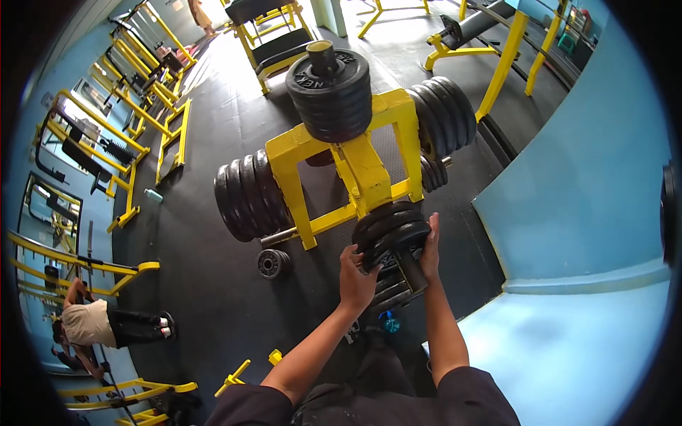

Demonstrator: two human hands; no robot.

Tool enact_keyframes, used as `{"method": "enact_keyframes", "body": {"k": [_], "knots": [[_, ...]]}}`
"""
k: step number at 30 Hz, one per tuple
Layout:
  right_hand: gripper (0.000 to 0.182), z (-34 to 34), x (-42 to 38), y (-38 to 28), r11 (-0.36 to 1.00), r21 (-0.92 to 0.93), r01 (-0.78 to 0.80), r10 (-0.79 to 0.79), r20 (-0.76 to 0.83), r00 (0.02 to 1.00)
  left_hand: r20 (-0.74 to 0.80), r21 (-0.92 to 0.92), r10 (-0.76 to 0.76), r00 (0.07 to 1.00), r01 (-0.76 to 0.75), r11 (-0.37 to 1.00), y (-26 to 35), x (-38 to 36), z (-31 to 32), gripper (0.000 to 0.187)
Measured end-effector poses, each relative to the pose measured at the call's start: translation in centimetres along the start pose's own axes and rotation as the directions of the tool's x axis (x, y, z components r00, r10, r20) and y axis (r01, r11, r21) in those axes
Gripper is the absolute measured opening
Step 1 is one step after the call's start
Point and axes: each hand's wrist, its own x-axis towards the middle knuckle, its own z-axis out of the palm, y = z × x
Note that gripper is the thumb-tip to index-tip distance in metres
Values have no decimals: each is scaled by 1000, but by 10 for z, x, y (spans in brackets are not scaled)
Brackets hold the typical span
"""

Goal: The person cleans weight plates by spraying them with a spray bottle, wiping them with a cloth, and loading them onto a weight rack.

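Note:
A yellow plate rack stands in front of me, with black weight plates on its pegs. My left hand curls around the left edge of a black weight plate on the near peg. Against the right edge of that plate presses my right hand, its fingers pointing up along the rim. The peg's bare end sticks out toward me between my wrists. More plates hang lower, partly hidden behind my left hand and the peg.
A small stack of plates lies on the black floor. Large plates load the rack's left side, others its right. A blue wall closes off the right. At lower left a person stands beside a barbell. Yellow machines line the left wall.

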Motion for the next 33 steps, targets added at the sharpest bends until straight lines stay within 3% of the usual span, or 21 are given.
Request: {"method": "enact_keyframes", "body": {"k": [8,10,11,12,14,15,16,19,20,21,23,25,27,28,29,31,33], "knots": [[80,-10,0,17,999,29,15,-19,150,988,-89,182,18,996,-1,983,-13,1,-3,67],[68,-6,-19,16,829,455,-324,265,190,945,-20,118,46,999,-43,992,-14,-1,-23,61],[57,3,-40,21,891,365,-270,276,36,960,51,97,-21,999,16,995,-22,-7,-40,53],[47,9,-63,29,941,260,-215,251,-115,961,3,101,-52,999,51,994,-37,-14,-58,53],[30,-13,-121,84,856,114,-504,513,-68,856,262,-22,-109,959,119,993,-85,-36,-97,46],[20,-1,-156,101,824,-25,-566,555,-163,816,220,-32,-140,965,150,988,-112,-55,-117,43],[19,21,-188,94,701,-168,-693,664,-200,721,187,-28,-237,953,247,969,-135,-73,-140,42],[27,62,-257,105,514,-389,-764,833,13,554,60,53,-535,843,533,845,-187,-119,-203,42],[32,79,-268,106,443,-483,-755,879,67,472,-2,44,-587,810,586,809,-210,-132,-217,41],[32,92,-273,123,427,-509,-747,884,61,463,-45,19,-616,787,617,787,-231,-139,-234,40],[39,116,-282,169,545,-708,-449,825,357,437,-126,-86,-673,729,668,739,-272,-147,-256,37],[43,150,-272,216,595,-778,-200,755,456,471,-205,-176,-712,672,690,702,-324,-142,-265,36],[46,207,-249,249,573,-819,-30,710,478,518,-212,-231,-737,641,700,675,-372,-126,-270,33],[50,238,-235,272,524,-845,-106,767,414,490,-198,-257,-766,612,722,643,-399,-113,-274,32],[53,280,-221,286,523,-847,-96,745,399,535,-161,-262,-788,594,744,614,-430,-105,-274,32],[56,340,-201,353,449,-887,-108,754,312,578,-236,-289,-799,554,744,602,-489,-96,-269,28],[66,406,-181,418,418,-907,54,672,348,654,-239,-356,-817,525,735,577,-534,-82,-266,26]]}}
